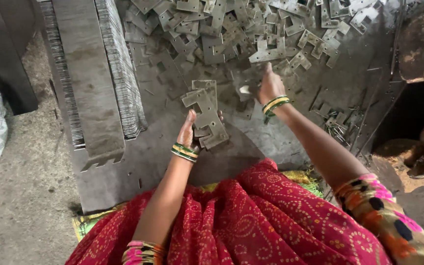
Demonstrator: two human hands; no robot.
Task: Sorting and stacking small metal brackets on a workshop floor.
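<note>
Steel plate stack (206,114) in left hand (188,133) grip, right hand (269,84) pinching loose plate (244,90), bare sheet (320,93) between.

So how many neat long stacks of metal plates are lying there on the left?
2: one stack along the far-left edge, one stack nearer the loose pile. More may be hidden beyond the frame's top.

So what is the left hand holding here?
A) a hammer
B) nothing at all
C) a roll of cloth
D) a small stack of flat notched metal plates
D: the left hand grips a stack of flat grey metal plates, while the right hand reaches into the loose pile.
</note>
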